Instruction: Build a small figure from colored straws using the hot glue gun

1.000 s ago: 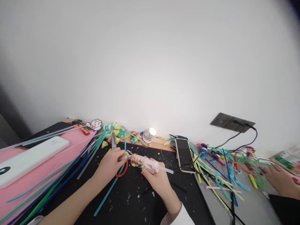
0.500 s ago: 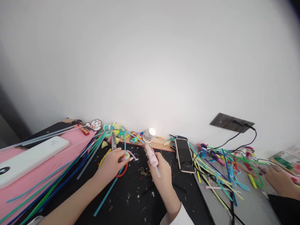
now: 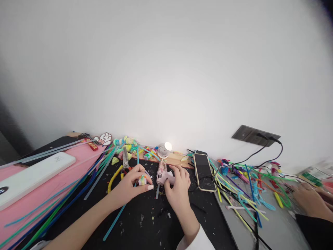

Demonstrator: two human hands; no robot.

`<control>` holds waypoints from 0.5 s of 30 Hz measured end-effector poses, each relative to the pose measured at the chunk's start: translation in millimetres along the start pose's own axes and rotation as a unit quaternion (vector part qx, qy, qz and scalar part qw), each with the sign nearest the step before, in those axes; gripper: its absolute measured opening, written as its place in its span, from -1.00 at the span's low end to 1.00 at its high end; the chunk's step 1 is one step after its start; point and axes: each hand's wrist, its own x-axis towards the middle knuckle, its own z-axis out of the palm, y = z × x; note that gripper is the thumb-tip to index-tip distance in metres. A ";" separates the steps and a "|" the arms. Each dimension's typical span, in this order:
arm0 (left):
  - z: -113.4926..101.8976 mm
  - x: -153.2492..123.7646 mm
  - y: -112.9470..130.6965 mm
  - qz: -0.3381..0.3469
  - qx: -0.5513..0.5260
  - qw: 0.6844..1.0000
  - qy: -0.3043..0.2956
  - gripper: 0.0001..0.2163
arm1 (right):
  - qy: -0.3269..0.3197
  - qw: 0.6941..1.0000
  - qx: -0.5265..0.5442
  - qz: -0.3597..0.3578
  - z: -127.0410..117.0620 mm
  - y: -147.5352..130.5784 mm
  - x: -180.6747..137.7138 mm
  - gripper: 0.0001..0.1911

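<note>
Between the thumb and fingers of my left hand (image 3: 131, 185) is a small multicoloured fuzzy piece (image 3: 142, 180), partly covered by the fingers. My right hand (image 3: 179, 187) has its fingers and thumb about the handle of a pale pink hot glue gun (image 3: 162, 176). The glue gun lies on its side low over the black mat, nozzle toward the wall, and a clear glue stick (image 3: 157, 191) sticks out of its back end. Behind my left hand lie scissors (image 3: 125, 158), their handles mostly hidden by the hand.
A lit round lamp (image 3: 164, 150) stands by the wall. Right of the glue gun lies a phone (image 3: 204, 172). Pipe cleaners (image 3: 249, 205) and black cables spread at right, near another person's hand (image 3: 309, 199). A white power bank (image 3: 36, 177) lies on pink sheets at left.
My right hand has turned the glue gun onto its side and lowered it toward the mat. My left hand has shifted slightly right with the fuzzy piece, uncovering more of the yellow pipe cleaner.
</note>
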 end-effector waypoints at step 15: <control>6.1 -6.0 5.2 -0.136 -0.440 0.880 -0.116 -0.66 | -0.103 0.954 0.257 -0.115 -1.7 -18.3 -6.8 -0.64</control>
